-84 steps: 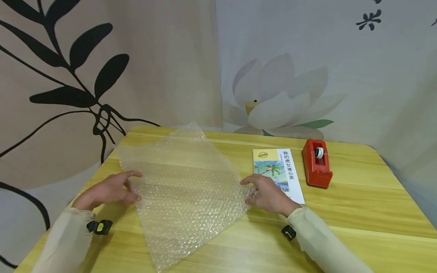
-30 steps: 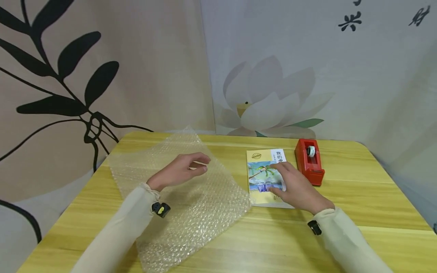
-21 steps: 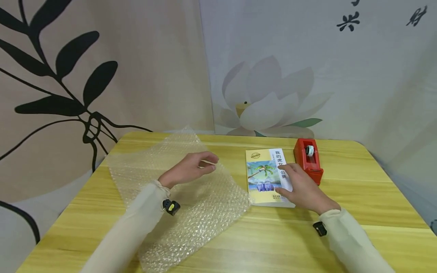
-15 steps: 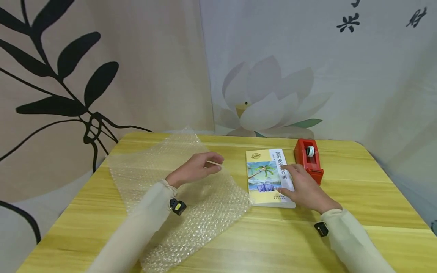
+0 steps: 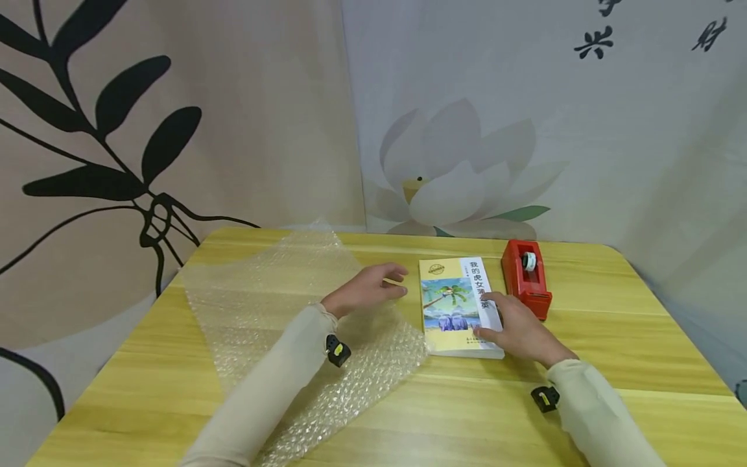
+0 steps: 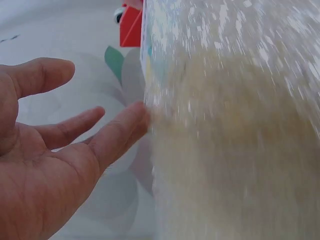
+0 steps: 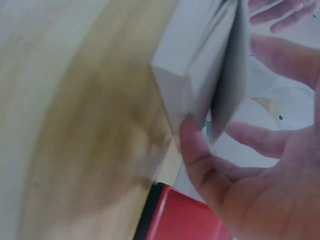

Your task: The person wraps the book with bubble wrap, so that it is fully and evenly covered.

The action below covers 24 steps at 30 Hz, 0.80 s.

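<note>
A book [image 5: 450, 310] with a yellow, blue and white cover lies right of a sheet of clear bubble wrap [image 5: 262, 298]. My right hand [image 5: 522, 329] grips its right side, thumb near the lower corner; in the right wrist view a digit presses the edge of the book [image 7: 171, 92] and the cover stands slightly apart from the pages. My left hand [image 5: 369, 288], fingers loosely extended and holding nothing, is over the wrap's right part, just left of the book. The left wrist view shows that hand [image 6: 65, 160] beside the bubble wrap [image 6: 230, 135].
A red tape dispenser [image 5: 525, 275] with a white roll stands close behind and right of the right hand. The wooden table [image 5: 630, 337] ends at a back edge before hanging cloths printed with leaves and a flower.
My left hand has left the wrap's left edge and moved right toward the book. My right hand has let go of the wrap and taken hold of the book's right side.
</note>
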### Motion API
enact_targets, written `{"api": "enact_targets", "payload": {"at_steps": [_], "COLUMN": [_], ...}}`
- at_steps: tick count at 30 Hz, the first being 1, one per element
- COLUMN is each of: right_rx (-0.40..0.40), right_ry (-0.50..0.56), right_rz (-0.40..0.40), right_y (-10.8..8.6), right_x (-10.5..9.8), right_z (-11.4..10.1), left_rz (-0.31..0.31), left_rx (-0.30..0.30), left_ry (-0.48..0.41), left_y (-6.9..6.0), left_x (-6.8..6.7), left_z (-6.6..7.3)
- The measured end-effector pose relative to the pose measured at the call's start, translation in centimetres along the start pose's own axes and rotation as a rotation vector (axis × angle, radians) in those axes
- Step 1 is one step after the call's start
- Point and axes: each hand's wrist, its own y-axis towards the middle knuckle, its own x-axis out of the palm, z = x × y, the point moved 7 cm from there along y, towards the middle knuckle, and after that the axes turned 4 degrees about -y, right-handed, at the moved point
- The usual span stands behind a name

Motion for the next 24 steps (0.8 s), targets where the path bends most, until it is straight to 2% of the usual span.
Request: {"api": "enact_targets", "payload": {"at_steps": [6, 12, 18, 24], "right_rx": [0.017, 0.02, 0.018, 0.035], "right_ry": [0.015, 0.022, 0.028, 0.032], "right_rz": [-0.021, -0.019, -0.021, -0.023], "right_y": [0.2, 0.2, 0.3, 0.4], "right_x": [0.5, 0.6, 0.6, 0.7], "right_z": [0.3, 0.3, 0.1, 0.5], "left_rz": [-0.023, -0.023, -0.012, -0.018], "left_rx": [-0.028, -0.116, -0.163, -0.196], "left_ry": [0.017, 0.078, 0.155, 0.12], "left_y": [1.7, 3.2, 3.8, 4.1], "left_x": [1.5, 2.7, 3.2, 3.7], "left_z": [0.5, 0.9, 1.3, 1.4]}}
